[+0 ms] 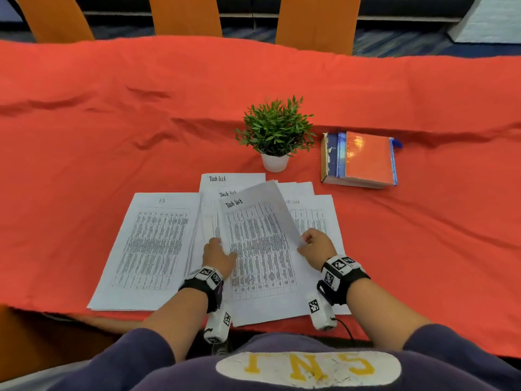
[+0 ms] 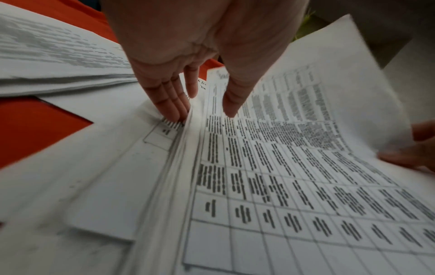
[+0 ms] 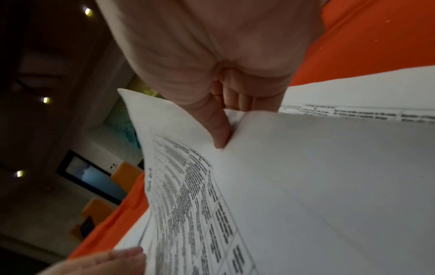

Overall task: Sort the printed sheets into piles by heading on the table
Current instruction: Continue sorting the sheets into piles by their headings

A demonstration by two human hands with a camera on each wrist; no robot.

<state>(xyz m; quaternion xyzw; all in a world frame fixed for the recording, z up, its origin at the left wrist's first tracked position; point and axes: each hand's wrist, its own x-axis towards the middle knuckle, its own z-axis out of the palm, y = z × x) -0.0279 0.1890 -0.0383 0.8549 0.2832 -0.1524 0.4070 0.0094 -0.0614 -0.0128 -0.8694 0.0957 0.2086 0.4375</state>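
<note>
Pinching top sheet (image 1: 262, 235) — right hand (image 1: 317, 245) | left hand (image 1: 217, 253) fingers flat — pressing stack (image 1: 210, 221)

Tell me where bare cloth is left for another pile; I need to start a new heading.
Bare red cloth lies left of the left pile, and right of the books. Crowded: the middle, where fanned Task List sheets reach the potted plant.

A wrinkled orange-red cloth (image 1: 118, 114) is covering the desk. Beyond the desk's far edge, three orange chair backs (image 1: 184, 15) are standing in a row, with dark blue patterned carpet (image 1: 394, 40) lying behind them. Right of the chairs, a pale grey slanted block (image 1: 490, 21) is resting on that carpet. In the right wrist view, small round lights (image 3: 46, 100) are glowing in a dim room.
</note>
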